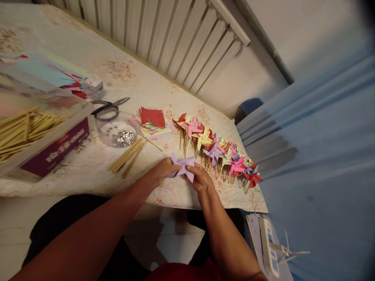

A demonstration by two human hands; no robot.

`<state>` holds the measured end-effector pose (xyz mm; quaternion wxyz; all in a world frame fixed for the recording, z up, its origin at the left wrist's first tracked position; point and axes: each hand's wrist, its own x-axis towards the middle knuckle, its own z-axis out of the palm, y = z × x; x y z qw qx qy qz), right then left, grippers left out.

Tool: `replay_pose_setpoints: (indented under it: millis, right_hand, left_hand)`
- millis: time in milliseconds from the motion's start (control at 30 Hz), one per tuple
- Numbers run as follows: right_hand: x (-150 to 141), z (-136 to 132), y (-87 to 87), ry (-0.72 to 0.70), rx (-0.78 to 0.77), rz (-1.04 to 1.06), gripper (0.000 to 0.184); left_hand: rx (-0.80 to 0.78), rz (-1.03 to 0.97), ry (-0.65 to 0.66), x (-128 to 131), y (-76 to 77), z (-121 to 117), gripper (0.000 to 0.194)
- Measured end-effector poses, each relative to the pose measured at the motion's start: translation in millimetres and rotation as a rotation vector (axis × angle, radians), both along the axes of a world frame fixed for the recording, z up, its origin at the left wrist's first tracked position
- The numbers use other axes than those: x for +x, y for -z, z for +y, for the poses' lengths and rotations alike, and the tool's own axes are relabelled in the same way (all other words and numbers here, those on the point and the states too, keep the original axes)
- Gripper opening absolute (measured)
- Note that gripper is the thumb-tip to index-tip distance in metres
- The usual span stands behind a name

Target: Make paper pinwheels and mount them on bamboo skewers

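A purple paper pinwheel (184,165) is held between my two hands above the front part of the table. My left hand (163,171) grips its left side, thumb on top of the paper. On the other side, my right hand (201,177) pinches the paper near the middle with its thumb. The fingers beneath the pinwheel are mostly hidden. Several finished paper pinwheels on sticks (213,152) lie in a colourful row just right of my hands. To the left, a small bundle of thin wooden sticks (129,156) rests on the tablecloth.
A clear round dish (117,132) holds small shiny metal pieces. Behind it lie scissors (108,109) and small white boxes (93,88). Cut paper squares (152,118) are stacked mid-table. A plastic box (55,152) of sticks stands left. A power strip (268,246) sits low right, beside a blue curtain (316,148).
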<state>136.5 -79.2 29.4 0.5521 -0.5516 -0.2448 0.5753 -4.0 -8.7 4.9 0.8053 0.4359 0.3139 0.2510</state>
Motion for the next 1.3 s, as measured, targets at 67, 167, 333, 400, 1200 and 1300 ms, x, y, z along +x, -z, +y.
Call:
replay_pose_setpoints:
  millis: [67, 167, 333, 400, 1200, 1300]
  right_hand:
    - [-2.5, -0.3, -3.4, 0.009, 0.023, 0.018, 0.036]
    - [-3.3, -0.2, -5.2, 0.002, 0.020, -0.019, 0.036]
    - [2.1, 1.6, 0.8, 0.008, -0.020, -0.131, 0.035]
    - [3.2, 2.3, 2.9, 0.009, -0.026, -0.150, 0.034]
    - [11.4, 13.5, -40.7, -0.502, 0.051, -1.126, 0.006]
    - [8.9, 13.5, -34.1, -0.504, 0.042, -1.181, 0.009]
  left_hand:
    - [-0.010, -0.004, -0.010, -0.3, -1.0, -0.3, 0.017]
    - [-0.012, 0.008, -0.013, -0.8, -1.9, -0.5, 0.016]
    - [0.034, 0.053, -0.019, -0.2, -0.4, -0.7, 0.012]
    - [0.053, 0.052, -0.009, 1.1, 2.1, -0.5, 0.014]
    - [0.449, 0.223, 0.067, -1.5, 3.4, 0.2, 0.008]
    - [0.451, 0.178, 0.036, -0.5, 8.3, 0.8, 0.006]
